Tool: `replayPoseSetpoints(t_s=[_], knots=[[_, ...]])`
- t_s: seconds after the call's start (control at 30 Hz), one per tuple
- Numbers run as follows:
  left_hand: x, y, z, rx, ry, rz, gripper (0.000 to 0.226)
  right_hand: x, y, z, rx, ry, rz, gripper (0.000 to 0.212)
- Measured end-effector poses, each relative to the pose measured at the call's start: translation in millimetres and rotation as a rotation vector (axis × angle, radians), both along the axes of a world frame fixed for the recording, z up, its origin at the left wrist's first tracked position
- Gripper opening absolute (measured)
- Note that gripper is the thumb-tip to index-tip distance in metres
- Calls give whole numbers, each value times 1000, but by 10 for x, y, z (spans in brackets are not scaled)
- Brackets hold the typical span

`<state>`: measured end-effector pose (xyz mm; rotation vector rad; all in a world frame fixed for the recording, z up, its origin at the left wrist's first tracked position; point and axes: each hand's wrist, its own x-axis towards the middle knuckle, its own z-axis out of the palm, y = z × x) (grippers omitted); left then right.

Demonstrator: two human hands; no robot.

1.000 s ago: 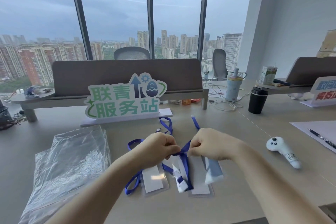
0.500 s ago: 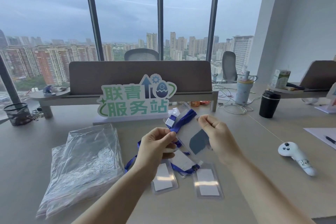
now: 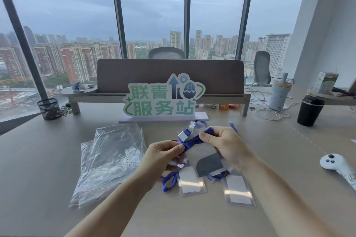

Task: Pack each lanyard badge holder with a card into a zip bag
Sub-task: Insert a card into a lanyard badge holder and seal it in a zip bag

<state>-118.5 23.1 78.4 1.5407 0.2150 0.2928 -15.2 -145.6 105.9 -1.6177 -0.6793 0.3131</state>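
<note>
Presently in hand: one blue lanyard (image 3: 192, 141), raised above the table (image 3: 269, 159), strap stretched between both hands. Left hand (image 3: 163, 155) pinches it near the metal clip (image 3: 182, 136); right hand (image 3: 223, 144) grips the bunched loop, its clear badge holder (image 3: 209, 163) with grey card hanging below. Likely light, limp and tangle-prone; the holder probably slick but semi-stiff, best taken by its edges. Stock: two more carded holders (image 3: 191, 182) flat beneath; zip bags (image 3: 113, 158) stacked left.
</note>
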Motion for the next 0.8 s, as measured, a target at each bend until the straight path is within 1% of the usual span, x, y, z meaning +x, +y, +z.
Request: replayPoseSetpoints(t_s=[0.07,0.1,0.17,0.23,0.27,0.33,0.37,0.4,0.5,0.57,0.63,0.67,0.73,0.8], knots=[[-76,259,-123,152,21,79,10,-22,122,-119,-27,-42,-10,24],[-124,433,-197,281,22,151,10,-38,181,-177,-36,-58,-13,24],[-261,846,-356,607,43,289,13,-74,292,-276,-72,-63,-18,23],[-444,1249,-511,905,176,328,15,-115,389,-349,-90,-60,-12,23],[-541,1409,-574,993,291,304,17,-148,433,-361,-88,-53,-8,24],[-699,1629,-685,1095,506,214,37,-207,518,-367,-91,-43,0,23],[-745,1700,-731,1136,571,190,41,-232,564,-372,-96,-36,8,21],[-769,1740,-764,1179,594,187,38,-261,607,-375,-102,-30,17,20],[-757,1763,-803,1274,561,270,18,-301,710,-410,-111,-31,-2,18],[-737,1720,-820,1379,520,351,20,-292,747,-444,-113,-19,-30,18],[-695,1644,-850,1482,397,352,20,-293,768,-472,-115,35,-50,20],[-666,1575,-850,1488,326,319,20,-301,783,-491,-121,75,-58,24],[-593,1425,-844,1440,210,252,21,-330,825,-535,-156,174,-60,34],[-526,1285,-835,1354,153,265,21,-368,873,-602,-190,279,-55,34]])
